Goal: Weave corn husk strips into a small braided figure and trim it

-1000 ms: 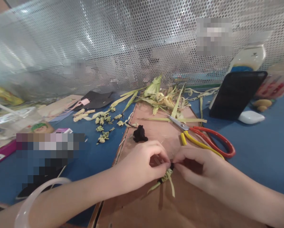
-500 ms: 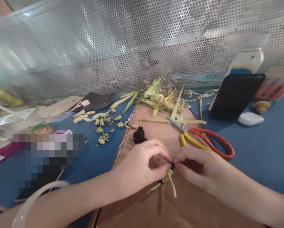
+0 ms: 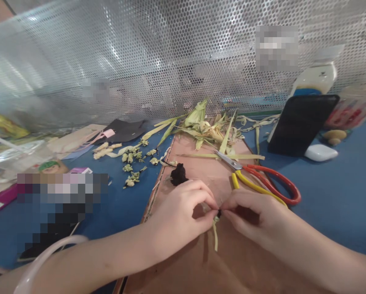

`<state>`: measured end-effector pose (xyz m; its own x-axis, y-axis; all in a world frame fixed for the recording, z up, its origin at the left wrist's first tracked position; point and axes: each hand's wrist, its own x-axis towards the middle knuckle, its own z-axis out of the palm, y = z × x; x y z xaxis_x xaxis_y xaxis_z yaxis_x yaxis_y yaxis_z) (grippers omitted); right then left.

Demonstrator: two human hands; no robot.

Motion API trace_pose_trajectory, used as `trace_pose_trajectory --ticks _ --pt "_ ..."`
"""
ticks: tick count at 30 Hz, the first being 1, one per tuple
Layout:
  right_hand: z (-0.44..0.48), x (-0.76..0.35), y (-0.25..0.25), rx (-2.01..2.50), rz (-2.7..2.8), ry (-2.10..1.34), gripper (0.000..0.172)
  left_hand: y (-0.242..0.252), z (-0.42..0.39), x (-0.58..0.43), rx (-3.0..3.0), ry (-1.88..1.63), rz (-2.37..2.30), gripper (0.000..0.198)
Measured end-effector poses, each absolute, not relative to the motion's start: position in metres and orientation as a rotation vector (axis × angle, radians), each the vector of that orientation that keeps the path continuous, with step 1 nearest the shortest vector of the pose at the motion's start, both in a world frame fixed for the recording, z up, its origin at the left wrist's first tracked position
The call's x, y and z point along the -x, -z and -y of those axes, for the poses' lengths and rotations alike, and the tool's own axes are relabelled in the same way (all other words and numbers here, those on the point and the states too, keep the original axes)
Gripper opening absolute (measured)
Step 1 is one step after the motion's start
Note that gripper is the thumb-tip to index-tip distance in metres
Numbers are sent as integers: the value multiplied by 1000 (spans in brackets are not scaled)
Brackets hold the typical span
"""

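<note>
My left hand [image 3: 187, 208] and my right hand [image 3: 250, 210] meet over a brown board [image 3: 183, 265], each with thumb and forefinger pinched. Between the fingertips is a small knotted piece of corn husk [image 3: 215, 234] with black thread [image 3: 219, 213] around its top. A thin husk strip hangs below it; the rest is mostly hidden behind my left fingers. Just beyond my left hand lies a tangled black clump [image 3: 179, 174] that looks like thread. Scissors [image 3: 262, 179] with one red and one yellow handle rest past my right hand.
Corn husks [image 3: 206, 126] are heaped at the board's far end. Several small knotted husk pieces [image 3: 132, 157] lie on the blue table at left. A dark phone [image 3: 304, 124] leans by a bottle [image 3: 318, 79] at right, near a white case [image 3: 320, 152]. A perforated metal screen [image 3: 158, 53] stands behind.
The husk piece has turned between my fingers, so its lower part and side strip no longer show. Both hands have shifted slightly left, still pinched together.
</note>
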<state>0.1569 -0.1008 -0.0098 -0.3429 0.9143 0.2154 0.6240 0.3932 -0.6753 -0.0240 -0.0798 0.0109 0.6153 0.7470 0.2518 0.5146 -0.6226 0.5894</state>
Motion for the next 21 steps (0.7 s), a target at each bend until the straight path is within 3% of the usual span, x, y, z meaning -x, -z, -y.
trace_pose_trajectory --ticks 10,21 --pt "105 -152 7 1412 2138 -566 9 -8 76 25 -2034 -561 -1067 5" --pt "105 -153 5 1407 2114 -617 10 -7 78 23 -1801 -575 -1020 18"
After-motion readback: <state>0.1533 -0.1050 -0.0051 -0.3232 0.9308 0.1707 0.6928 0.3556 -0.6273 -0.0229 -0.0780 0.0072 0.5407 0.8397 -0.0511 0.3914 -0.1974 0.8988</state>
